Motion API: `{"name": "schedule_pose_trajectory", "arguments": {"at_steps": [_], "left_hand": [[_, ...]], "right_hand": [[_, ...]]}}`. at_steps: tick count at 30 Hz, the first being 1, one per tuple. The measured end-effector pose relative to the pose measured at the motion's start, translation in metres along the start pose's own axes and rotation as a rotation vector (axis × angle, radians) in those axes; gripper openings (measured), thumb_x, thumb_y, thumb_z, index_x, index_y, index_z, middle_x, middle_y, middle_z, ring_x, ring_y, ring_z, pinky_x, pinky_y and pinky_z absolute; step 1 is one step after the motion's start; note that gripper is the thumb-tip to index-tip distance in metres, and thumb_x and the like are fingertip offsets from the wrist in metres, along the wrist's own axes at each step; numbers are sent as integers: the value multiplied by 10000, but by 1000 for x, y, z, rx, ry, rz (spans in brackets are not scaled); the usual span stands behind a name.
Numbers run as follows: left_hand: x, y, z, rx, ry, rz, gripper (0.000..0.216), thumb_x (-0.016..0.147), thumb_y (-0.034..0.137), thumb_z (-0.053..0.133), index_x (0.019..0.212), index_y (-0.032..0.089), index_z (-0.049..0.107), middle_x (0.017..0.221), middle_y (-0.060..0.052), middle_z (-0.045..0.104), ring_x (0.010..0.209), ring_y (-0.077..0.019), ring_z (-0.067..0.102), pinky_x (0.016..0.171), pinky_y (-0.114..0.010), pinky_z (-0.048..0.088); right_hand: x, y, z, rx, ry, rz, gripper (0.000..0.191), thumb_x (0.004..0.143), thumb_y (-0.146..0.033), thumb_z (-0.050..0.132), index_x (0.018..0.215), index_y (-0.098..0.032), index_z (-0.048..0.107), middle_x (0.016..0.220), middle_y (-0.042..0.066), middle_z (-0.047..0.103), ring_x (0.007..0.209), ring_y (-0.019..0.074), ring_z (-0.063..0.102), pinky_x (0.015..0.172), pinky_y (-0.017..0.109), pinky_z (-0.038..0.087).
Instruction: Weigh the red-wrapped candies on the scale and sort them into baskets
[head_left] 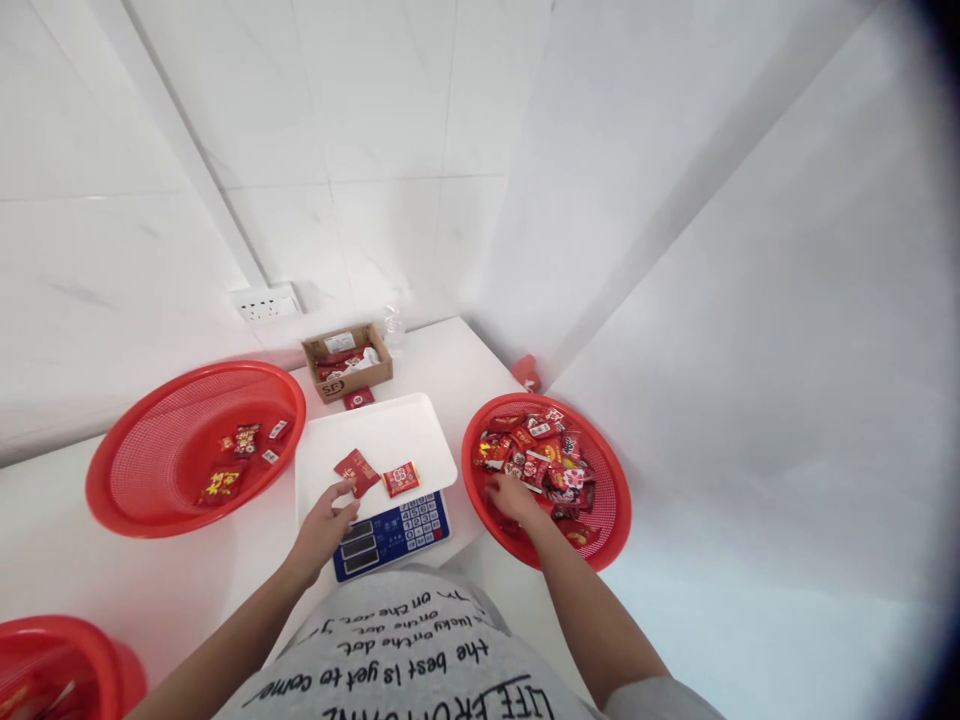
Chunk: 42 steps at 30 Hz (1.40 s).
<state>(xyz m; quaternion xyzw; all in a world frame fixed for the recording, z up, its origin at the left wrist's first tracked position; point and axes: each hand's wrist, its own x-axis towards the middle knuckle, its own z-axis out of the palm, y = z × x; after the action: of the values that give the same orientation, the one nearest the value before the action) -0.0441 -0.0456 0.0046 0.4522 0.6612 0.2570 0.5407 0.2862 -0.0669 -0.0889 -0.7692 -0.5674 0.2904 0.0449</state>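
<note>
My left hand point(324, 530) is over the near left edge of the white weighing tray point(375, 425), thumb and fingers apart. Its fingertips come up to a dark red packet point(357, 472) on the tray; I cannot tell if they touch it. Beside that packet lies a smaller red and gold snack packet point(401, 479). The scale's blue keypad panel point(391, 534) shows below the tray. To the right, my right hand point(513, 499) reaches into a red basket point(619, 500) among many red snack packets point(546, 460). Its fingertips are hidden there.
A second red basket point(139, 430) with several packets point(246, 438) stands left of the scale. Behind the tray is a cardboard box point(352, 383) of packets against the wall. Part of another red basket point(97, 640) shows at the lower left. A wall socket point(265, 303) is at the back.
</note>
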Motion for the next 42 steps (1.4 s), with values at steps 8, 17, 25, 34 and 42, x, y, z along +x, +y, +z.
{"name": "schedule_pose_trajectory", "arguments": {"at_steps": [8,17,25,34,42], "left_hand": [[-4,4,2,14,-6,8,496,615,448,654,1033,193,578,1099,-91,625,744,-183,608,672,-303,469],[-4,-1,-2,15,-23,-10,473,618,451,655,1002,183,589,1002,-75,642,745,-187,596,690,-307,467],[0,-3,7,42,-87,25,476,614,466,642,994,185,580,884,-50,643,763,-193,599,706,-313,475],[-4,-12,3,93,-104,31,454,635,458,590,986,172,582,979,-69,637,751,-182,610,703,-322,494],[-3,-12,6,115,-127,53,404,657,436,580,963,171,597,941,-64,651,768,-193,625,703,-329,501]], "right_hand": [[29,-19,-14,-17,144,12,477,876,-327,385,1314,-141,422,1365,139,446,1276,251,360,1018,372,265],[2,8,-22,34,1,38,470,913,-431,276,928,-157,657,875,101,690,816,208,629,752,293,421],[22,-15,3,-44,101,76,617,750,-244,579,1337,-186,398,1344,159,431,1186,276,451,929,330,345],[22,-9,8,-44,164,46,376,825,-244,491,1185,-190,584,1211,119,572,1126,223,492,948,284,321],[6,-3,2,62,235,83,335,858,-316,419,784,-154,704,858,99,703,783,196,624,697,267,406]]}}
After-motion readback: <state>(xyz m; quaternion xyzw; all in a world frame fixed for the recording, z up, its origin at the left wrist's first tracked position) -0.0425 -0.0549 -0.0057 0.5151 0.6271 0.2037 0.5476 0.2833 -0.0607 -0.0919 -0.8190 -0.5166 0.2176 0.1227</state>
